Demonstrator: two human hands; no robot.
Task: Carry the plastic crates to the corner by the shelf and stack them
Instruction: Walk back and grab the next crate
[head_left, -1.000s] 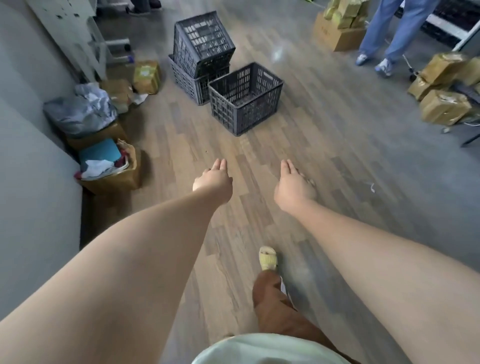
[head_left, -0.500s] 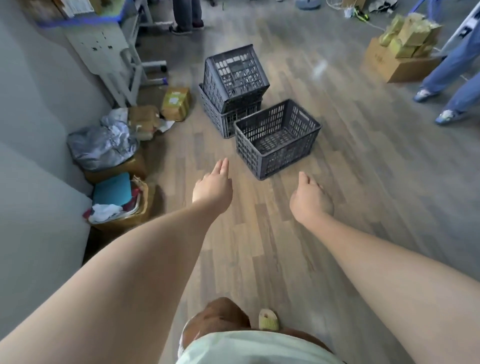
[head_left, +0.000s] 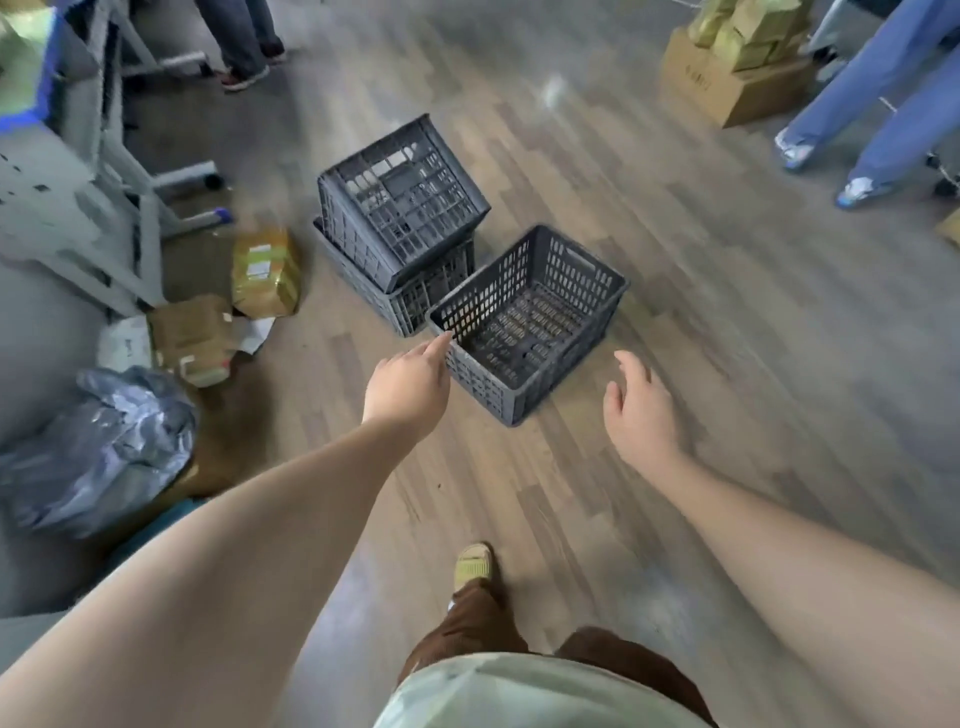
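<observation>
While both arms stretch out ahead, the step in hand looks like the reach for a pickup: the open grey crate (head_left: 524, 322) stands alone on the wood floor (head_left: 727, 322), and neither hand has hold of it. Its near corner lies just at the tip of the left hand (head_left: 408, 387), whose fingers (head_left: 436, 345) are extended and loosely together, touching the rim or a hair short of it; blur hides which. From the right hand (head_left: 641, 415), spread wide and empty, the crate sits at about ten o'clock, clearly apart. At eleven o'clock from this crate, touching it, a tilted crate (head_left: 400, 200) rests askew in a lower crate (head_left: 415, 296). Next, each hand likely needs an opposite rim before lifting
</observation>
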